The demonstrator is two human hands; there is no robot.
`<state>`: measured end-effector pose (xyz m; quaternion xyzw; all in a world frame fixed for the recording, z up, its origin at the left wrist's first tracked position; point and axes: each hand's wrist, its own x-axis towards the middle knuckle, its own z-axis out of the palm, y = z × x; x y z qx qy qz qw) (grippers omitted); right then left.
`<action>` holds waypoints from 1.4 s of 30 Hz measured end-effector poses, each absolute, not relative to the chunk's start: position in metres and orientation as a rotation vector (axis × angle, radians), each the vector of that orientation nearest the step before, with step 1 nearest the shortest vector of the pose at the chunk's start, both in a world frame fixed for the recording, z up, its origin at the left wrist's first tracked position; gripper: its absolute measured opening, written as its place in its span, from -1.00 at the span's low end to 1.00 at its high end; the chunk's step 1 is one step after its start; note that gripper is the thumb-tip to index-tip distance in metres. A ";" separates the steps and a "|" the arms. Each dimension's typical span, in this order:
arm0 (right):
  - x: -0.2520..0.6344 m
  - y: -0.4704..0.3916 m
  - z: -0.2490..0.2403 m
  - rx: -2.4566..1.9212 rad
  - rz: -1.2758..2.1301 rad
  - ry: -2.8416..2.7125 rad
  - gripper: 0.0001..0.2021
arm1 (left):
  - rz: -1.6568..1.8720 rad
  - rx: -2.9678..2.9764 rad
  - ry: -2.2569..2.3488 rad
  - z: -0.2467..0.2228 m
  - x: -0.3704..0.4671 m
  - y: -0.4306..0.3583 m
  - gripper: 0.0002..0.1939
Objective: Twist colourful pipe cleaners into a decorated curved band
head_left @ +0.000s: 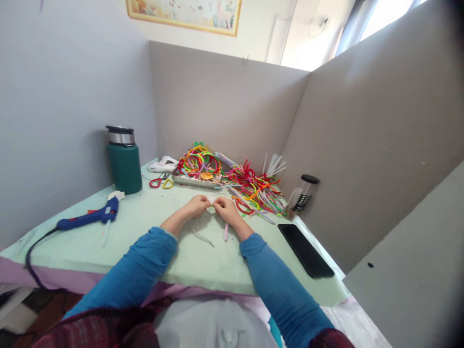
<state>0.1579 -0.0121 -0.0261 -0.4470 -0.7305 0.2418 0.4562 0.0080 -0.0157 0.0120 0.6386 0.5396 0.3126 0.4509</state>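
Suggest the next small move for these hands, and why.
Probably a gentle twist with the right hand while the left hand steadies the small yellowish piece: both hands' fingertips meet at it, so one can brace while the other turns. The glue gun lies aside, untouched. The piece's exact shape is too small to tell.

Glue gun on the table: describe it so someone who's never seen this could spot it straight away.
On the pale green tabletop, look left of the left hand to the tall dark green bottle. The glue gun lies in front of it, nearer the viewer. Its blue body and black cord, trailing over the table's near edge, set it apart.
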 end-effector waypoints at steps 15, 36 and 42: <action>0.159 -0.014 -0.023 -1.117 0.590 -1.799 -0.87 | 0.779 1.721 1.369 0.004 0.006 -0.010 -0.76; 0.159 -0.016 -0.020 -1.096 0.647 -1.778 -0.86 | 0.821 1.594 1.248 0.006 0.005 -0.009 -0.77; 0.159 -0.017 -0.019 -1.117 0.616 -1.771 -0.85 | 0.862 1.648 1.292 0.004 0.003 -0.005 -0.73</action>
